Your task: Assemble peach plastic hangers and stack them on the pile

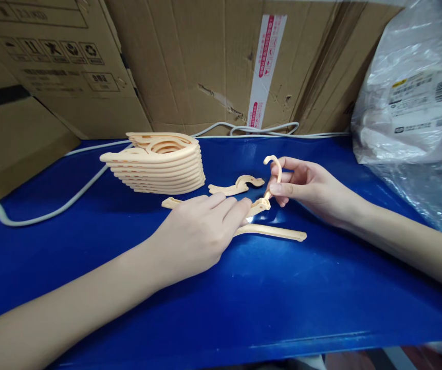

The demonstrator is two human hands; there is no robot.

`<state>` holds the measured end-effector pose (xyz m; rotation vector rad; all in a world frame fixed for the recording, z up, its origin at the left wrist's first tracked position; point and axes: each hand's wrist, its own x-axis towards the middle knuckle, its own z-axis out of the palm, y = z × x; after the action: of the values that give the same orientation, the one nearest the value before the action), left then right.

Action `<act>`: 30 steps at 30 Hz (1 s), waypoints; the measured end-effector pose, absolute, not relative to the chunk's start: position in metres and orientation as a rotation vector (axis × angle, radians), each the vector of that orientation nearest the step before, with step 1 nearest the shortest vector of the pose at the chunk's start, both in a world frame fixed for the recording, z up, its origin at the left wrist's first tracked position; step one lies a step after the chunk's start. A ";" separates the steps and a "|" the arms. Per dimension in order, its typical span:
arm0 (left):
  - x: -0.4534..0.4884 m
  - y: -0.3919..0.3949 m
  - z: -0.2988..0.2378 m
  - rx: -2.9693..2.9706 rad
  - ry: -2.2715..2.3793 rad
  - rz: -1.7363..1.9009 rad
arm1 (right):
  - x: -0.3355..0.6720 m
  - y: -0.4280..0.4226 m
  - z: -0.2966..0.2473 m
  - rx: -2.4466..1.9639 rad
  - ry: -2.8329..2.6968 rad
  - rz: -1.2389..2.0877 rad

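Observation:
My left hand (201, 231) is closed over a cream plastic hanger arm (257, 208), whose far left tip shows past the knuckles. Between thumb and fingers, my right hand (301, 182) pinches a cream hanger hook (278, 169), its curve pointing up. The hook's lower end meets the right end of the hanger arm. Just behind lies a loose hanger piece with a curved end (236, 186). A long thin hanger bar (275, 232) lies in front, its left part hidden under my left hand. At the back left stands a neat stack of folded cream hangers (159, 167).
A blue surface (221, 308) lies under everything. Cardboard boxes (205, 61) wall off the back and left. A white cable (70, 198) loops along the left and back. Clear plastic wrap around a labelled package (406, 113) occupies the right rear.

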<state>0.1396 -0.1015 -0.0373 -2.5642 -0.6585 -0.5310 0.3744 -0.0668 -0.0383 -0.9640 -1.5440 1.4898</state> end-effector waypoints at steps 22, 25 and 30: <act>0.142 -0.103 -0.039 -2.713 -0.796 -0.404 | 0.374 -0.078 -0.030 -0.999 -1.883 1.058; 0.143 -0.103 -0.039 -2.735 -0.826 -0.399 | 0.373 -0.078 -0.030 -0.989 -1.904 1.055; 0.144 -0.103 -0.038 -2.701 -0.801 -0.401 | 0.373 -0.078 -0.031 -1.003 -1.894 1.089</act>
<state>0.1441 -0.1030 -0.0382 -2.7015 -0.8007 -0.4014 0.3733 -0.0784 -0.0307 -1.0035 -1.8937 1.0890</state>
